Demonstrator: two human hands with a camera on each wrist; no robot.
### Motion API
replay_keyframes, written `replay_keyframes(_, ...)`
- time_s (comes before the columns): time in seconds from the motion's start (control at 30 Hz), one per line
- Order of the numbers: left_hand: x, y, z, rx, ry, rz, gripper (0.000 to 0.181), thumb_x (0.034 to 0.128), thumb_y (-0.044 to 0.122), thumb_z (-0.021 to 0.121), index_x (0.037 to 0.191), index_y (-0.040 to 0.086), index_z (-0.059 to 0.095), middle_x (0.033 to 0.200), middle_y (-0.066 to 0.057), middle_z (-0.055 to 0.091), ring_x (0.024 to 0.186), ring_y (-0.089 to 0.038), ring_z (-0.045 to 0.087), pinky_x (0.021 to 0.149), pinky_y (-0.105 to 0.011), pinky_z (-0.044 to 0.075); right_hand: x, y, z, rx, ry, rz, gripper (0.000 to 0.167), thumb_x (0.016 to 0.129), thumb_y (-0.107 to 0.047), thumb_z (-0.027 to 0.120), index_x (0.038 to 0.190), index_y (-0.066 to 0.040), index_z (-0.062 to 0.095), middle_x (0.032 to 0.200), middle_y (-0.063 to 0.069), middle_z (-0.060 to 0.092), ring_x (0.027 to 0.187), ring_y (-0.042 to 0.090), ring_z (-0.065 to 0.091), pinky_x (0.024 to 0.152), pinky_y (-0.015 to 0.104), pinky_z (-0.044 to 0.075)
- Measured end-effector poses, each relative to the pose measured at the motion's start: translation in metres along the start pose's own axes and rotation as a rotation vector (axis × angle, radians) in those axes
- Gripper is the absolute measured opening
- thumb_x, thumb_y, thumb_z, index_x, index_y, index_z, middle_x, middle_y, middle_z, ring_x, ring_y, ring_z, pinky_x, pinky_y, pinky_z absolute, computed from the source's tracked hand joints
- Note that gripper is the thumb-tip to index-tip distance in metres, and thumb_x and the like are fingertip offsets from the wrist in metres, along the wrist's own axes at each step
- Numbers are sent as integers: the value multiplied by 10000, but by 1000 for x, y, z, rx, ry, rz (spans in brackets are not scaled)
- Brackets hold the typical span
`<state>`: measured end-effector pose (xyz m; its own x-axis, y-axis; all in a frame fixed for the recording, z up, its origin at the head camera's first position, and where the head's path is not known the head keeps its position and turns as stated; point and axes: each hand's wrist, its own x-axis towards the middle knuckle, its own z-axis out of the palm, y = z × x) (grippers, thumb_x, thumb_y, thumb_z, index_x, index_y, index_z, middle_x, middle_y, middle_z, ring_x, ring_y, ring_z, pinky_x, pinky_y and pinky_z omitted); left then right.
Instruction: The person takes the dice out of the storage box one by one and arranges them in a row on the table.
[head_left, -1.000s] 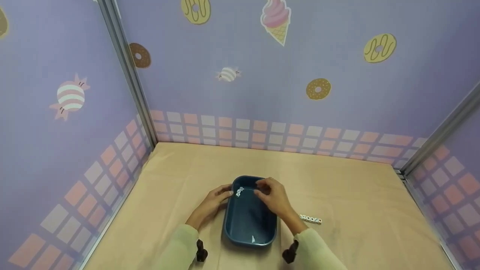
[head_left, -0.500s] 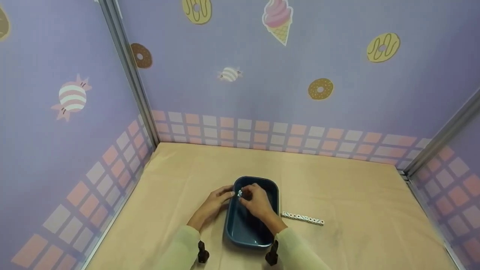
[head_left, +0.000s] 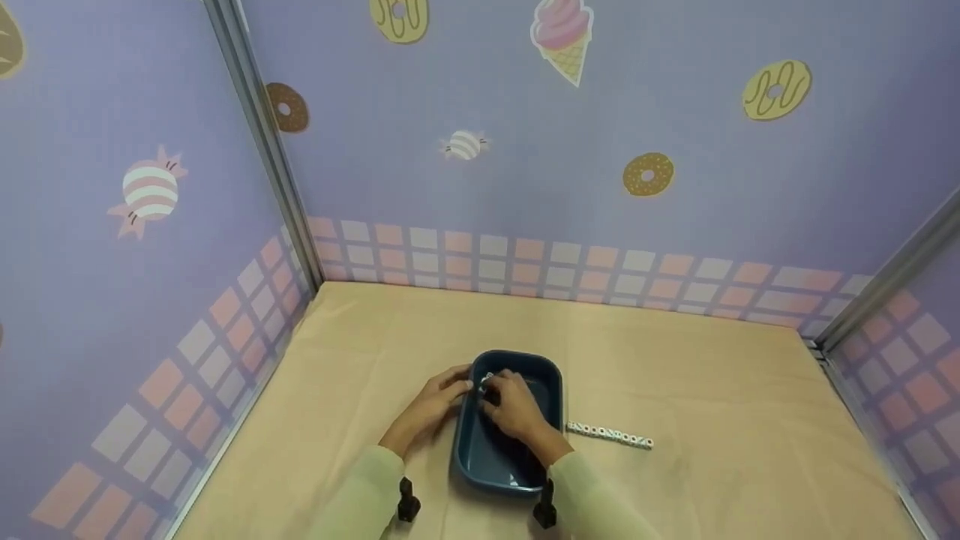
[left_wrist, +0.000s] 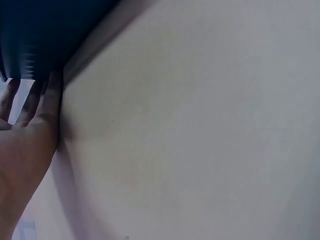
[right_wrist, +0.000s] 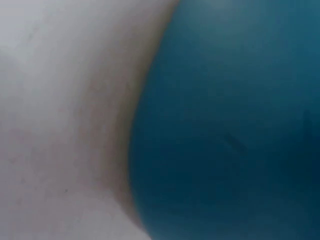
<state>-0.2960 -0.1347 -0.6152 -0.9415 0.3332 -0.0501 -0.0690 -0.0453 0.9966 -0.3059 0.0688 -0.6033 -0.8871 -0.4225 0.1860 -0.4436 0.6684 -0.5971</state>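
Observation:
A deep blue rectangular dish stands on the cloth-covered table in the head view. At its left wall, my left hand holds it, thumb at the rim and fingers along the outside; the left wrist view shows those fingers reaching up against the wall. My right hand is inside the dish, its fingers curled at small white dice near the far left corner. Those fingertips partly cover the dice. In the right wrist view only the blurred dish wall and pale surface show.
A straight row of several dice lies on the tablecloth just right of the dish. Patterned panels enclose the table at the back and both sides, with metal posts at the corners.
My right hand has moved left and down from over the far right rim to the dice inside the dish, uncovering more of the dice row. My left hand stays at the dish.

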Motion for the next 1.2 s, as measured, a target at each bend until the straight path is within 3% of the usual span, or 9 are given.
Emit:
replay_keyframes(0.2, 2, 0, 1, 2, -5, 4, 505, 1116, 221, 558, 1590, 73, 465, 1591, -183, 493, 1419, -331, 535, 1107, -418, 515, -3, 2, 3, -68, 11, -36, 220, 923, -53, 790, 1133, -54, 728, 1066, 70, 663, 1024, 261, 643, 920, 481, 571)
replay_keyframes(0.37, -3, -4, 4, -24, 10, 2, 528, 1118, 262, 561, 1601, 77, 454, 1609, -185, 470, 1434, -339, 518, 1094, -403, 524, -4, 4, 6, -34, -21, -36, 171, 928, -32, 780, 1090, -44, 727, 1001, 38, 648, 926, 196, 631, 833, 424, 576)
replay_keyframes(0.63, -2, 0, 5, -58, 1, -3, 515, 1122, 250, 548, 1606, 98, 456, 1617, -194, 454, 1438, -361, 511, 1100, -425, 520, -4, 2, 4, -1, -43, -45, 83, 920, -56, 783, 987, -52, 733, 952, 17, 626, 882, 180, 613, 802, 399, 556)
replay_keyframes(0.77, -4, 0, 3, -46, 2, -5, 517, 1122, 258, 549, 1606, 100, 456, 1619, -179, 457, 1452, -350, 497, 1102, -426, 518, -4, 0, 4, -3, -59, -56, 93, 923, -68, 783, 1000, -49, 735, 971, 28, 639, 916, 200, 624, 833, 423, 556)
replay_keyframes(1.0, -4, 0, 1, -32, 10, -16, 528, 1116, 277, 568, 1606, 112, 460, 1631, -158, 448, 1446, -330, 506, 1096, -424, 523, -4, -1, 4, -35, -110, -54, 179, 954, -109, 758, 1129, -76, 739, 1140, 68, 684, 1131, 270, 643, 1013, 488, 532)
replay_keyframes(1.2, -1, 1, 2, -48, -3, -24, 535, 1118, 258, 564, 1609, 82, 447, 1640, -175, 429, 1454, -332, 496, 1081, -414, 534, -6, -2, 1, -80, -140, -61, 199, 979, -150, 750, 1168, -88, 735, 1151, 58, 689, 1145, 271, 647, 1022, 488, 535)
